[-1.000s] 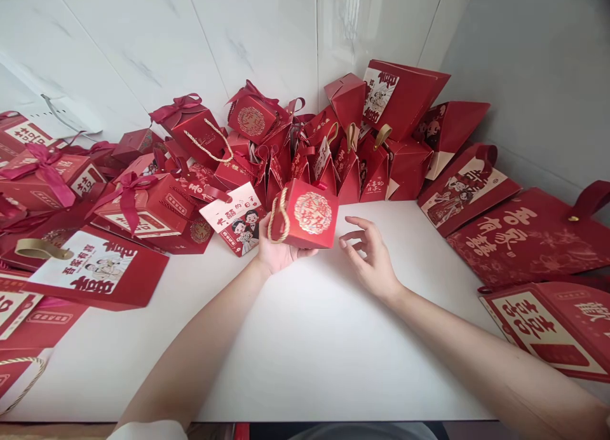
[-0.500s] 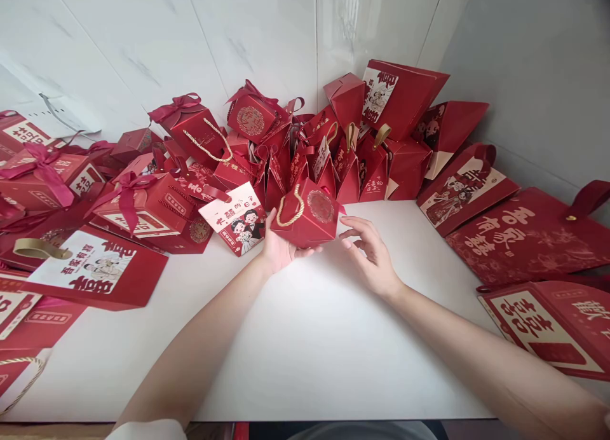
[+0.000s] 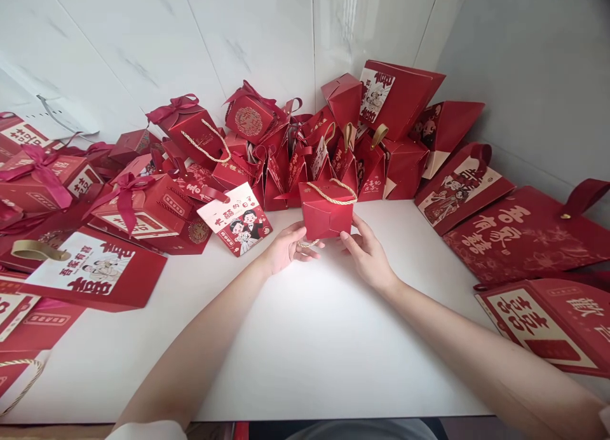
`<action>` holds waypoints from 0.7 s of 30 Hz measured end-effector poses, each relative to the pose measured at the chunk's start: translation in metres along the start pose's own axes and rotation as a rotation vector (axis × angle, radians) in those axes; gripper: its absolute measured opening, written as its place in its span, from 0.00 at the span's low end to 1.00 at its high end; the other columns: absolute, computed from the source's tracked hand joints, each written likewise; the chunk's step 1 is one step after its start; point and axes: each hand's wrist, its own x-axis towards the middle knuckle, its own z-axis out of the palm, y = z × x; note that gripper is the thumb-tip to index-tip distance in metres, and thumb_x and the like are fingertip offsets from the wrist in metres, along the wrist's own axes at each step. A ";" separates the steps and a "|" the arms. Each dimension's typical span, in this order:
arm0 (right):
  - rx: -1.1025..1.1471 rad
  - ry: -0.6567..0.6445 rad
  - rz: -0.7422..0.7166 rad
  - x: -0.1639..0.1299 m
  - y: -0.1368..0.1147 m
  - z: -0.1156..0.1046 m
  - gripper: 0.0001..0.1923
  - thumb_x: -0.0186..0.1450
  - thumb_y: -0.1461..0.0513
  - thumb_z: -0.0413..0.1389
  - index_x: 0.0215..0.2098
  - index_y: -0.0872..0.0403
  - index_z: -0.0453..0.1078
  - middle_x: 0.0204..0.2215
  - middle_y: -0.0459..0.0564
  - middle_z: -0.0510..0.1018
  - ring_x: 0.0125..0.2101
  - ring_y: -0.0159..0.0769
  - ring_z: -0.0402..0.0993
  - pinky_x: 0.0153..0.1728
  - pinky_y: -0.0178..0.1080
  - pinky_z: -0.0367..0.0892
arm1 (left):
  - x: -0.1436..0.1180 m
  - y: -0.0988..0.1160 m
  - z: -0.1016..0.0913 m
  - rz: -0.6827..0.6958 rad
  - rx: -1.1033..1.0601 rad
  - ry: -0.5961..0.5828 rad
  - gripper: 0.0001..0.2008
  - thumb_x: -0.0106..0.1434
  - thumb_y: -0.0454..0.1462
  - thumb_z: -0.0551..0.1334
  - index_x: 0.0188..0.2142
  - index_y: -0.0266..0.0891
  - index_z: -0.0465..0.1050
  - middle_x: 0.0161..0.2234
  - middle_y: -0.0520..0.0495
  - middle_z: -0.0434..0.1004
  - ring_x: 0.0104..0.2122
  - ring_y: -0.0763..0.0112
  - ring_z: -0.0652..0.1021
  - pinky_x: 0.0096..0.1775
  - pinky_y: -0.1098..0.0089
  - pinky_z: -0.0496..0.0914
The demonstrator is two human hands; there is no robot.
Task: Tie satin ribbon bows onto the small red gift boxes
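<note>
Between my two hands a small red gift box [image 3: 326, 219] is held up over the white table. A gold twisted cord handle [image 3: 333, 192] lies across its top, and more gold cord shows below its lower left corner. My left hand [image 3: 286, 248] is at the box's left side and bottom, its fingers partly extended beneath it. The thumb and fingers of my right hand [image 3: 369, 249] grip the right side; some fingertips are hidden behind the box. Just left of my left hand leans a card-like red and white box [image 3: 238, 220] with a cartoon couple.
Many red boxes with ribbons [image 3: 143, 205] crowd the left side of the white table [image 3: 305, 351]. More red boxes [image 3: 405, 163] are stacked along the tiled wall [image 3: 257, 33]. Flat red bags [image 3: 519, 233] lie at the right.
The gift box has turned and moved right, from resting in my left hand to between both hands. My right hand has closed on its right side.
</note>
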 end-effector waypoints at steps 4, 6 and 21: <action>0.021 -0.039 0.001 0.000 -0.003 0.001 0.29 0.69 0.49 0.54 0.66 0.43 0.57 0.58 0.52 0.67 0.37 0.36 0.76 0.37 0.42 0.75 | -0.001 0.001 0.003 0.034 -0.005 0.018 0.22 0.61 0.49 0.64 0.50 0.39 0.69 0.41 0.39 0.83 0.32 0.59 0.84 0.30 0.68 0.76; 0.031 -0.046 0.005 0.000 -0.004 0.001 0.29 0.69 0.49 0.54 0.65 0.45 0.58 0.58 0.53 0.68 0.36 0.36 0.76 0.36 0.41 0.74 | 0.000 0.001 0.003 0.037 0.000 0.016 0.23 0.60 0.49 0.65 0.50 0.39 0.68 0.41 0.39 0.82 0.32 0.58 0.84 0.31 0.67 0.76; 0.394 -0.062 0.237 0.011 -0.006 -0.002 0.15 0.65 0.53 0.52 0.46 0.52 0.71 0.43 0.51 0.79 0.37 0.40 0.78 0.36 0.43 0.77 | 0.004 -0.007 0.001 0.313 -0.050 0.216 0.33 0.49 0.29 0.71 0.55 0.48 0.69 0.49 0.47 0.76 0.47 0.63 0.77 0.50 0.62 0.69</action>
